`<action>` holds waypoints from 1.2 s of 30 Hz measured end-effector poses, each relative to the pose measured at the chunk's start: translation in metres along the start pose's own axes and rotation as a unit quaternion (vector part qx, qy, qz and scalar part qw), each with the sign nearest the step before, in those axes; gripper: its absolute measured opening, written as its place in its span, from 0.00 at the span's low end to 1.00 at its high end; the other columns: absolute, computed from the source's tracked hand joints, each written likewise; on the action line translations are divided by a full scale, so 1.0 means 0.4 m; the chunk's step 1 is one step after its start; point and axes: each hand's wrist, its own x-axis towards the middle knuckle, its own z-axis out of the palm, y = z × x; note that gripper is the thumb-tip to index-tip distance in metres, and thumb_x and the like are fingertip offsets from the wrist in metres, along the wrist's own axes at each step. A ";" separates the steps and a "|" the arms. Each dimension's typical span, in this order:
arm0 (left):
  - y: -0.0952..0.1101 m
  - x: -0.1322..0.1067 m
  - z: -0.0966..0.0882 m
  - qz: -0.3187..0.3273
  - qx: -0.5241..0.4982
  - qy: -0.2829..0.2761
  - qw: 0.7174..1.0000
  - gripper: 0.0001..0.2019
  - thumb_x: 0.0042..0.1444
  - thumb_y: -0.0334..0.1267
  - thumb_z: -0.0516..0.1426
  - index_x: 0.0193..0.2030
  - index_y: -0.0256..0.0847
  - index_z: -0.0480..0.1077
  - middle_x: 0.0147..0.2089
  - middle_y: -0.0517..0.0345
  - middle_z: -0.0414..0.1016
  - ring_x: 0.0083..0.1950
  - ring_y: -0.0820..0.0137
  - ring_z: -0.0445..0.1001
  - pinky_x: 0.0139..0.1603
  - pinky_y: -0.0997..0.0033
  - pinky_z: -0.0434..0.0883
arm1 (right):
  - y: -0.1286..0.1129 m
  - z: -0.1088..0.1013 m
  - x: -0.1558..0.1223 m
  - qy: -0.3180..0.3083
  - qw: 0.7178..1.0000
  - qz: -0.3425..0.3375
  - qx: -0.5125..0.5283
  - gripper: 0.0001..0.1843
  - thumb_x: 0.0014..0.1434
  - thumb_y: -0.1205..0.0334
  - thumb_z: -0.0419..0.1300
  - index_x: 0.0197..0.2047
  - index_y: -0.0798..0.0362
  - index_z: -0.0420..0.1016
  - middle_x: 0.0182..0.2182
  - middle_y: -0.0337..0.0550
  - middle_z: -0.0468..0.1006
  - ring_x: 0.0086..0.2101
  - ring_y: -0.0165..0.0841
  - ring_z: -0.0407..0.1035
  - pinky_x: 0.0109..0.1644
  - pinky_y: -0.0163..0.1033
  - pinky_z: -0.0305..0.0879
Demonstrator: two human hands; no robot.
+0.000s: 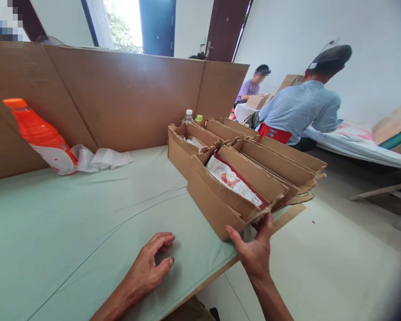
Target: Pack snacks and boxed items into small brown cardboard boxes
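Note:
My right hand (255, 254) grips the near end of a long open cardboard box (209, 203), the thumb on its left side and the fingers partly hidden at the end. Inside that box lies a white packet (232, 178) with a red edge and a printed picture. More open cardboard boxes (270, 158) with rough-cut rims stand tight against it. My left hand (152, 263) is over the green-covered table, left of the box, fingers bent and apart from the thumb, with nothing in it.
An orange bottle (48, 136) leans at the back left beside crumpled clear plastic (100, 159). A tall cardboard panel (130, 98) borders the table's (87, 223) far side. A clear bottle (188, 117) stands behind the boxes. Two people sit at other tables on the right.

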 end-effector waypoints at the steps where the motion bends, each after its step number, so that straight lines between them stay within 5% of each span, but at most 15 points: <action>1: -0.001 -0.009 -0.003 0.003 0.007 0.001 1.000 0.20 0.53 0.42 0.58 0.52 0.41 0.76 0.56 0.43 0.76 0.54 0.57 0.77 0.56 0.56 0.75 | -0.003 0.020 0.009 0.005 1.000 -0.007 0.000 0.60 0.51 0.48 0.72 0.76 0.50 0.42 0.68 0.60 0.57 0.64 0.52 0.60 0.68 0.64 0.56; 6: -0.033 -0.055 -0.020 0.004 0.034 0.026 0.999 0.19 0.55 0.43 0.59 0.52 0.43 0.78 0.55 0.46 0.79 0.55 0.57 0.78 0.55 0.60 0.76 | 0.013 0.057 0.019 0.001 0.999 -0.028 -0.016 0.58 0.54 0.46 0.70 0.76 0.52 0.39 0.70 0.62 0.54 0.69 0.53 0.52 0.69 0.66 0.54; 9: -0.060 -0.065 -0.022 0.013 0.047 0.033 0.998 0.18 0.56 0.45 0.59 0.52 0.44 0.79 0.56 0.46 0.79 0.56 0.57 0.78 0.56 0.61 0.76 | 0.022 0.008 0.004 0.001 0.996 -0.072 -0.054 0.49 0.57 0.47 0.68 0.73 0.53 0.50 0.70 0.62 0.56 0.69 0.53 0.52 0.69 0.66 0.54; 13: -0.055 -0.048 -0.011 -0.002 0.063 0.013 0.998 0.18 0.56 0.45 0.59 0.52 0.44 0.78 0.55 0.46 0.79 0.56 0.56 0.78 0.56 0.60 0.76 | -0.025 -0.103 0.022 0.023 0.987 -0.141 -0.076 0.25 0.63 0.54 0.63 0.61 0.50 0.69 0.68 0.56 0.62 0.65 0.50 0.61 0.67 0.63 0.60; 18: -0.012 -0.004 0.035 -0.002 0.052 -0.009 0.999 0.18 0.54 0.45 0.59 0.50 0.43 0.78 0.53 0.45 0.79 0.55 0.56 0.78 0.56 0.58 0.76 | -0.121 -0.225 0.207 0.058 0.965 -0.237 -0.097 0.10 0.64 0.60 0.60 0.47 0.49 0.77 0.56 0.49 0.76 0.57 0.43 0.70 0.64 0.55 0.63; 21: -0.004 0.019 0.069 -0.001 0.050 -0.032 0.998 0.18 0.55 0.43 0.58 0.51 0.44 0.78 0.54 0.46 0.79 0.55 0.56 0.78 0.56 0.58 0.75 | -0.134 -0.247 0.380 -0.052 0.969 -0.191 -0.146 0.11 0.63 0.60 0.57 0.45 0.51 0.78 0.49 0.49 0.81 0.49 0.41 0.75 0.56 0.49 0.69; 24: -0.004 0.032 0.090 0.006 0.054 -0.046 0.997 0.18 0.54 0.42 0.58 0.50 0.44 0.79 0.53 0.47 0.80 0.55 0.56 0.78 0.56 0.58 0.76 | -0.129 -0.217 0.532 -0.255 0.936 -0.101 -0.222 0.15 0.59 0.61 0.58 0.48 0.55 0.79 0.42 0.48 0.83 0.41 0.40 0.77 0.47 0.44 0.71; 28: -0.011 0.034 0.085 0.015 0.052 -0.051 0.997 0.18 0.53 0.44 0.59 0.50 0.44 0.80 0.51 0.47 0.82 0.52 0.56 0.80 0.54 0.60 0.77 | -0.134 -0.133 0.644 -0.439 0.833 -0.119 -0.316 0.16 0.54 0.61 0.63 0.46 0.52 0.81 0.38 0.44 0.83 0.36 0.39 0.76 0.41 0.39 0.67; 31: -0.022 0.028 0.073 0.022 0.054 -0.051 0.997 0.19 0.54 0.46 0.59 0.50 0.44 0.80 0.51 0.47 0.82 0.51 0.56 0.80 0.53 0.61 0.78 | -0.143 -0.077 0.674 -0.459 0.795 -0.161 -0.363 0.14 0.50 0.62 0.67 0.43 0.50 0.82 0.34 0.44 0.83 0.34 0.39 0.75 0.39 0.38 0.65; 36: -0.035 0.023 0.068 0.025 0.071 -0.052 0.996 0.18 0.57 0.46 0.57 0.51 0.45 0.79 0.52 0.48 0.82 0.53 0.58 0.80 0.54 0.63 0.77 | -0.133 -0.006 0.699 -0.440 0.803 -0.197 -0.349 0.14 0.52 0.63 0.66 0.44 0.52 0.81 0.42 0.51 0.83 0.42 0.44 0.76 0.44 0.41 0.65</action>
